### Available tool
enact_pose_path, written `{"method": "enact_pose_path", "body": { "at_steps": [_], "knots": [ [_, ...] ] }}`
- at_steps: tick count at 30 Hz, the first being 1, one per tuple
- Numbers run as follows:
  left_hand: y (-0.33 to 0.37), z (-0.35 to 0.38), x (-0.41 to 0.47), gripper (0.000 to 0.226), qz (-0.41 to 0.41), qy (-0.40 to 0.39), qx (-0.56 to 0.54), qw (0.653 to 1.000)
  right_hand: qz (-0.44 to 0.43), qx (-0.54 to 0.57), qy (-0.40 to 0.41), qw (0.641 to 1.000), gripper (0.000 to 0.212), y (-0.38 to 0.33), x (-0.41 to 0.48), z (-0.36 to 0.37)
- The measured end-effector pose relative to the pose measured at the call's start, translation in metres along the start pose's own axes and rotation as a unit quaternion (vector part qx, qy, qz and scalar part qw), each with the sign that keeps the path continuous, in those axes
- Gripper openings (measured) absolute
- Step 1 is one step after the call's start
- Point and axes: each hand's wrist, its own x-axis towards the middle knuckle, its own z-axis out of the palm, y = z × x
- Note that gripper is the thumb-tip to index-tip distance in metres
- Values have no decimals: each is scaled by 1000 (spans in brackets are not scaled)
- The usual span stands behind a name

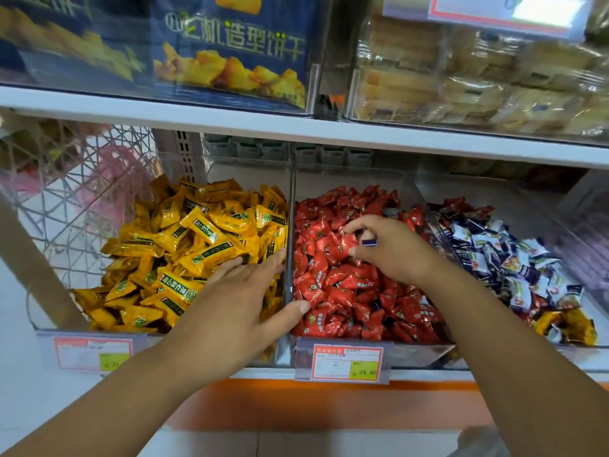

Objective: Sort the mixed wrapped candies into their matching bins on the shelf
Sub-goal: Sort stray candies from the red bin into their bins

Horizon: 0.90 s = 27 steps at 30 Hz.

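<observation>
Three clear bins stand side by side on the shelf. The left bin holds yellow wrapped candies. Red candies fill the middle bin. Blue-and-white candies lie in the right bin, with a few yellow candies and red ones at its front. My left hand lies flat with straight fingers over the yellow candies, its thumb reaching across the divider onto the red ones. My right hand hovers over the red candies, fingers curled round a blue-and-white candy.
Price labels hang on the bin fronts. The shelf above carries a blue biscuit box and clear bins of wrapped pastries. A wire basket stands to the left. An orange strip runs under the shelf edge.
</observation>
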Motion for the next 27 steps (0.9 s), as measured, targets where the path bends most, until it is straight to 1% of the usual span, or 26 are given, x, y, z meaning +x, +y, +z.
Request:
{"method": "enact_pose_path", "body": {
  "at_steps": [4,6,8,10,11,13,15,17,22,25,27],
  "knots": [
    [2,-1,1,97,-6,13,9,1000,19,96,42,994,31,-5,-5,-14],
    [3,-2,1,98,-4,18,10,1000,12,89,54,995,28,-9,-9,-22],
    [4,-3,1,98,-2,19,10,1000,-5,56,31,998,23,-15,-14,-23],
    [4,-3,1,99,-1,20,8,1000,-17,19,-30,999,20,-20,-17,-17],
    [4,-3,0,99,-1,20,3,1000,-17,1,-68,998,24,-21,-18,-12],
    [3,-2,0,98,-5,16,-4,1000,-7,-35,-134,990,47,-23,-18,0],
    [4,-1,0,96,-11,13,-4,1000,-6,-69,-157,985,66,-25,-18,7],
    [5,-1,-1,95,-13,17,1,1000,-13,-89,-147,985,70,-26,-18,11],
    [2,1,0,91,-4,11,4,1000,-26,-77,-97,992,44,-23,-18,20],
    [2,0,0,91,-3,19,-1,1000,-35,-28,-14,999,27,-19,-16,15],
    [4,-1,-1,92,-2,29,-1,1000,-25,36,29,999,28,-19,-14,7]
  ]
}}
